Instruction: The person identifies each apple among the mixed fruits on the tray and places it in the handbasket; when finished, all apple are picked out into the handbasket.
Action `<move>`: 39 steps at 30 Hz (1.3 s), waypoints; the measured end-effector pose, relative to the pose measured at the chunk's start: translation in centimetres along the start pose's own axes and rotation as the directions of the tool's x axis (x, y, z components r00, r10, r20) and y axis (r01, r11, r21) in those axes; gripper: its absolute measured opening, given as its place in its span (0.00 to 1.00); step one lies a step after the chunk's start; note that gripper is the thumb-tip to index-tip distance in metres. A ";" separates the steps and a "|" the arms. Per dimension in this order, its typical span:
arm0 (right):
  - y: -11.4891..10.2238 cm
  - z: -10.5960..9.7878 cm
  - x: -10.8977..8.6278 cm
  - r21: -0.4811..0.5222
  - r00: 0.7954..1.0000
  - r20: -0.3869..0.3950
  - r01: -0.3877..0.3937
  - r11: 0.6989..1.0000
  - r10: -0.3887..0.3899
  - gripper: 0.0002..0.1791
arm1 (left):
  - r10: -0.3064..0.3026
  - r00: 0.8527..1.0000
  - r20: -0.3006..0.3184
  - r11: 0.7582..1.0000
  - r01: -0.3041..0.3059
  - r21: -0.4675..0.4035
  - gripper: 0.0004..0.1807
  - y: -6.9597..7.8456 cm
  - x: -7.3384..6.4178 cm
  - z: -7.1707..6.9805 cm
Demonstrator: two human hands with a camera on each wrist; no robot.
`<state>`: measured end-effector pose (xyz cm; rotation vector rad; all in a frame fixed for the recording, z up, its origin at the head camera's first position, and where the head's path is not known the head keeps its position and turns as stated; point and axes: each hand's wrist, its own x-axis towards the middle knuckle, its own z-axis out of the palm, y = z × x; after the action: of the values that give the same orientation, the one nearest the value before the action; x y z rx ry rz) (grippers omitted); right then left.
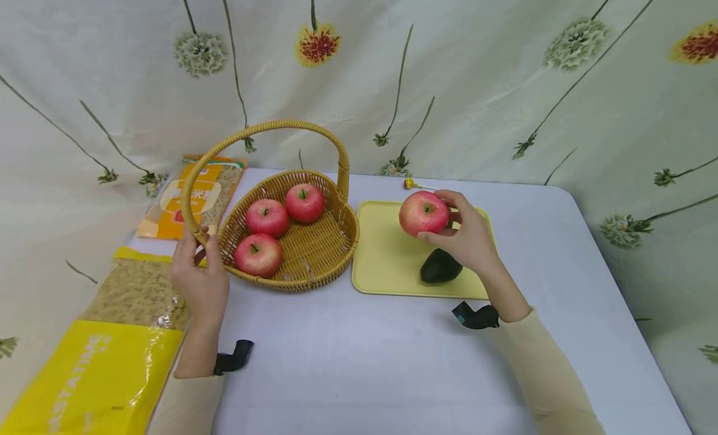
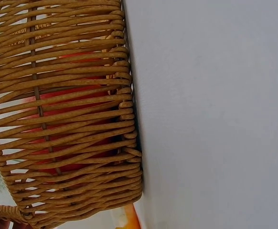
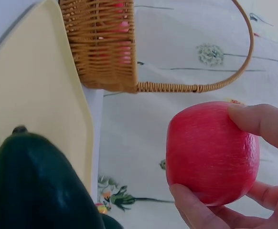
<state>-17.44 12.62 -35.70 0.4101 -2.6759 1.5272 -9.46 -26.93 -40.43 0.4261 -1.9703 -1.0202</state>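
Note:
With thumb and fingers, my right hand (image 1: 468,235) grips a red apple (image 1: 423,214) above the pale yellow tray (image 1: 387,279). The right wrist view shows that apple (image 3: 213,152) held clear of the tray. A dark green avocado (image 1: 440,267) lies on the tray below this hand, and a second dark green shape behind it is mostly hidden. My left hand (image 1: 199,279) pinches the base of the handle of a wicker basket (image 1: 320,254). Three red apples (image 1: 258,255) sit in the basket's left and back part. Basket weave (image 2: 62,114) fills the left side of the left wrist view.
Left of the basket lie an orange bag (image 1: 185,198) and a large yellow pasta bag (image 1: 112,354). A small yellow flower (image 1: 412,184) lies behind the tray. White cloth covers the table (image 1: 359,360); a floral curtain (image 1: 477,80) hangs behind.

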 end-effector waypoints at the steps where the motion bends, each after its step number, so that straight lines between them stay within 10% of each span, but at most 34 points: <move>1: -0.1 0.1 0.0 0.003 1.000 0.005 0.013 1.000 -0.013 0.42 | 0.004 1.000 0.000 1.000 -0.004 -0.004 0.20 0.0 0.0 0.0; 20: -4.9 7.7 3.0 0.138 0.948 0.258 0.155 0.978 -0.187 0.40 | 0.018 1.000 -0.003 1.000 -0.018 -0.019 0.19 -0.3 0.1 -0.1; 39: -6.2 16.4 5.8 -0.230 0.893 0.430 0.252 0.940 -0.134 0.41 | 0.000 1.000 0.005 1.000 0.001 -0.012 0.19 -0.2 0.0 -0.2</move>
<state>-19.87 -5.51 -38.07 1.0495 -2.9739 1.0789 -9.35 -27.15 -40.48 0.4178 -1.9681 -1.0339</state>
